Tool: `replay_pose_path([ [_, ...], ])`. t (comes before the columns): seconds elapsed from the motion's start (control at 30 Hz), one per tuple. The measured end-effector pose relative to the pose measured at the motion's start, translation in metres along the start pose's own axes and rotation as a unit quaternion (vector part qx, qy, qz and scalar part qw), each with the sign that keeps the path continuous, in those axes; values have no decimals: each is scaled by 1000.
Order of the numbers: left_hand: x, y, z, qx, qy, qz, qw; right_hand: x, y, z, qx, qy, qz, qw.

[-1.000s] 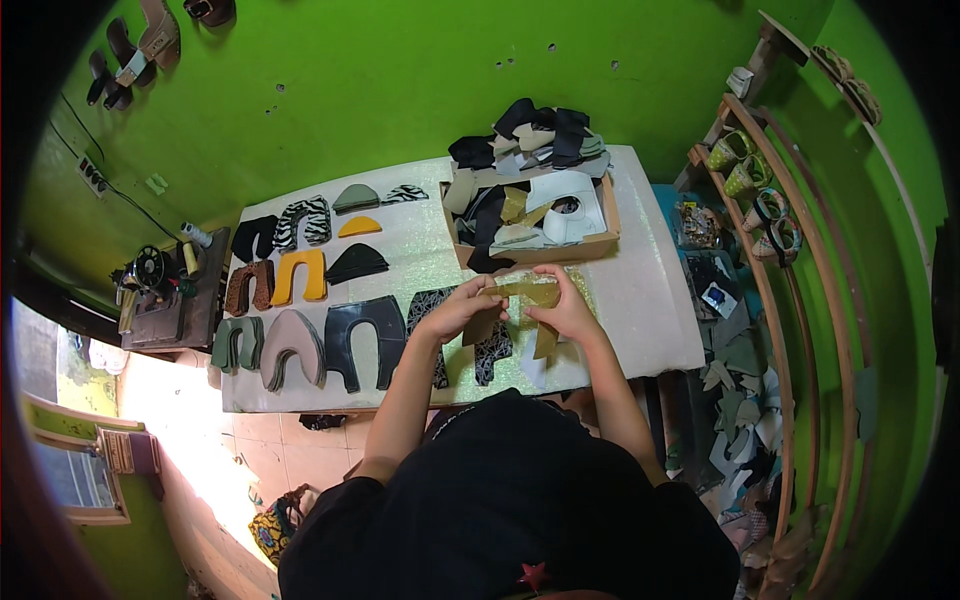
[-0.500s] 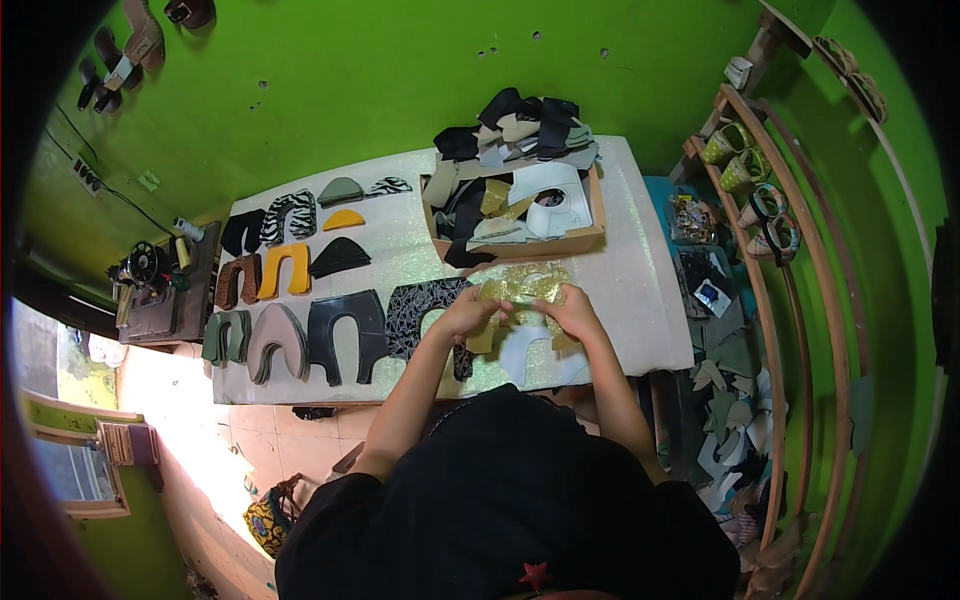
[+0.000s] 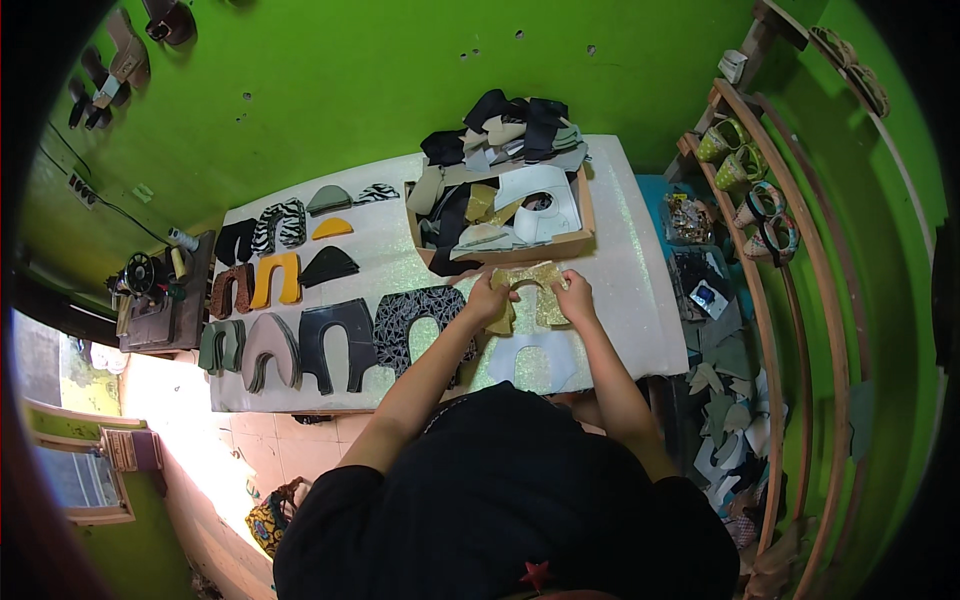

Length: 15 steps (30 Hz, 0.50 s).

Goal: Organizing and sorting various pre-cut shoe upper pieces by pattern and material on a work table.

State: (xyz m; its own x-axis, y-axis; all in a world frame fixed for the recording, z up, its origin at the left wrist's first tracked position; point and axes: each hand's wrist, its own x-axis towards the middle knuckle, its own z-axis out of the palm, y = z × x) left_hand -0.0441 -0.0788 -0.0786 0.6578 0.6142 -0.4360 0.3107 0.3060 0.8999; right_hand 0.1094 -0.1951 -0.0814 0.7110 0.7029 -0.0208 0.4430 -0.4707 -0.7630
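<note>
Between my two hands, raised above the table [image 3: 620,330], is a gold glittery U-shaped cut piece [image 3: 545,272], its arch toward the far side. My left hand [image 3: 488,299] is closed on its left side, and my right hand [image 3: 574,298] grips its right side. Just below it on the table lies a white arched piece [image 3: 533,364]. To the left of my left hand lies a black-and-grey patterned arched piece [image 3: 392,318], partly covered by my left forearm. Beyond my hands stands a cardboard box [image 3: 560,247] full of material scraps.
Stacks of cut pieces fill the table's left side, among them a dark grey arch [image 3: 318,335] and yellow arches [image 3: 262,280]. More scraps [image 3: 505,130] are heaped behind the box. A sewing machine [image 3: 140,272] stands left; a wooden shoe rack [image 3: 775,300] rises right.
Both hands have lifted the gold piece a little farther from me, away from the white piece, which now shows more fully. The view has shifted slightly.
</note>
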Motion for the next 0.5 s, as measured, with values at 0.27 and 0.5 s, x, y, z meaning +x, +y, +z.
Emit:
replay_pose_path([
  [0.27, 14, -18, -10, 245, 127, 136, 951, 1, 9, 15, -16, 23, 45, 999],
  [0.5, -10, 4, -7, 256, 144, 141, 945, -6, 9, 14, -42, 29, -6, 999],
])
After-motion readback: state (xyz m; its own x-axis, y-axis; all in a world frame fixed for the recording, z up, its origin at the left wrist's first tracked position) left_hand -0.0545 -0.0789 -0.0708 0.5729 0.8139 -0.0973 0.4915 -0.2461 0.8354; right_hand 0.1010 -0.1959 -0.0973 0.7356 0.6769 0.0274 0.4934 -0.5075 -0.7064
